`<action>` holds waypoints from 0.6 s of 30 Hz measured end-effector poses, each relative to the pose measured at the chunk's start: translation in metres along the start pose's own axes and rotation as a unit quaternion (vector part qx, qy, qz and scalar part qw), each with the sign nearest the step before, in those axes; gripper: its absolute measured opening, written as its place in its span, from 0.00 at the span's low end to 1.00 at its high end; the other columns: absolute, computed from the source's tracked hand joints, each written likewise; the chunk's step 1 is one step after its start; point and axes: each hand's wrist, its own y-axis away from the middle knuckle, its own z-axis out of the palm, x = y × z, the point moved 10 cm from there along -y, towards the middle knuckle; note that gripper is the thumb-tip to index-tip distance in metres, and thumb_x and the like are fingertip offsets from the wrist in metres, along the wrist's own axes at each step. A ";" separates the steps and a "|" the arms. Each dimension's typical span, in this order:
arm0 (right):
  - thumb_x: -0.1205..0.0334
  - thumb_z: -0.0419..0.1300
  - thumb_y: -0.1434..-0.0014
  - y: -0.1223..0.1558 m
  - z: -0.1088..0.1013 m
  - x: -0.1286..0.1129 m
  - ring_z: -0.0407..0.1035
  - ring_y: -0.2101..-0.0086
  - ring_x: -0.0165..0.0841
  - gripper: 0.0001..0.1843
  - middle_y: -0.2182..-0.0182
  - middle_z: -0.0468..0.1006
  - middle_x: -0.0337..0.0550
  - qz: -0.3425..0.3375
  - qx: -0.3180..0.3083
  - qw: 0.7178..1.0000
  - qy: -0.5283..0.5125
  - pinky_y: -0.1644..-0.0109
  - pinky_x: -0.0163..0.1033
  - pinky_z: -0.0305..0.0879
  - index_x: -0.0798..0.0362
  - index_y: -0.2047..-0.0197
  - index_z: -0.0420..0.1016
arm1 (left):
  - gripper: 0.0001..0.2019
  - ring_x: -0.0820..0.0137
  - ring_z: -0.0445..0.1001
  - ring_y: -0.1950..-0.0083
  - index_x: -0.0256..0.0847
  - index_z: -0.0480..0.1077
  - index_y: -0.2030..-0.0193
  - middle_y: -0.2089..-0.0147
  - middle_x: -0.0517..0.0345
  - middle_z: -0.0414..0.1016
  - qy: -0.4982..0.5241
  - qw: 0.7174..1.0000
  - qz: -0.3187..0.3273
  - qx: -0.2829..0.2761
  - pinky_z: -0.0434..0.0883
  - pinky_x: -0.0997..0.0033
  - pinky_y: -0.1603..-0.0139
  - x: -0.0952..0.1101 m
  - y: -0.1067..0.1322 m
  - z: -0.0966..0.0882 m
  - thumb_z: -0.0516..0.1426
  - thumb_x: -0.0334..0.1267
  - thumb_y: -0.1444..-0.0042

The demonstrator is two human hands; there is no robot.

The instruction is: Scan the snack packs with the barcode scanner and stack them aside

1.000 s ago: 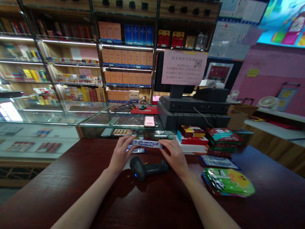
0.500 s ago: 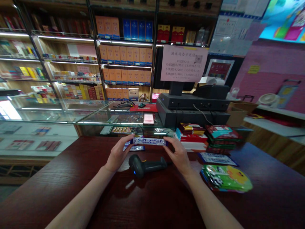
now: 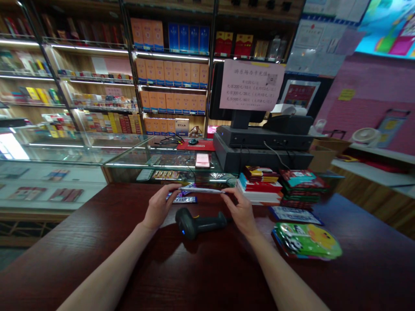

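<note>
A slim blue-and-white packet (image 3: 202,190) is stretched level between my hands, its thin edge toward me. My left hand (image 3: 159,206) pinches one end of it; my right hand (image 3: 239,211) pinches the other. Behind and below the packet, near my left fingers, lie more blue-and-purple packets (image 3: 186,199) on the dark wooden counter (image 3: 81,255). A black barcode scanner (image 3: 199,223) rests on its side between my forearms, a small blue light glowing on its head.
To the right sit a blue-and-white packet (image 3: 296,214), a green cartoon package (image 3: 308,242), and piles of red boxes (image 3: 259,185) and dark packets (image 3: 301,183). Behind them stands a black cash register (image 3: 262,147) with a paper sign (image 3: 251,86). A glass display case (image 3: 155,160) borders the counter.
Between my hands the packet has turned from showing its printed face to showing its thin edge. The scanner stays in place.
</note>
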 end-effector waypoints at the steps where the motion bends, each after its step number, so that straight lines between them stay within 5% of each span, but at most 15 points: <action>1: 0.52 0.59 0.36 0.000 0.001 0.002 0.77 0.62 0.38 0.11 0.65 0.82 0.41 0.018 -0.003 1.000 -0.014 0.56 0.41 0.72 0.49 0.58 0.77 | 0.12 0.70 0.82 0.56 0.43 0.73 0.52 0.55 0.57 0.82 -0.005 1.000 -0.013 0.000 0.76 0.70 0.47 -0.003 0.000 0.000 0.54 0.46 0.33; 9: 0.51 0.65 0.43 0.004 0.020 0.026 0.77 0.69 0.35 0.13 0.70 0.83 0.42 0.158 -0.011 0.968 -0.197 0.61 0.41 0.74 0.51 0.62 0.77 | 0.14 0.71 0.79 0.58 0.44 0.73 0.48 0.56 0.57 0.81 0.007 0.997 -0.081 -0.006 0.75 0.71 0.51 -0.018 0.000 0.004 0.54 0.47 0.33; 18: 0.47 0.74 0.55 0.011 0.029 0.043 0.75 0.74 0.32 0.21 0.73 0.83 0.43 0.279 0.014 0.911 -0.305 0.66 0.37 0.72 0.55 0.66 0.78 | 0.25 0.64 0.74 0.42 0.51 0.61 0.32 0.41 0.53 0.72 0.004 0.993 -0.007 -0.115 0.72 0.62 0.40 0.003 -0.004 0.020 0.55 0.47 0.34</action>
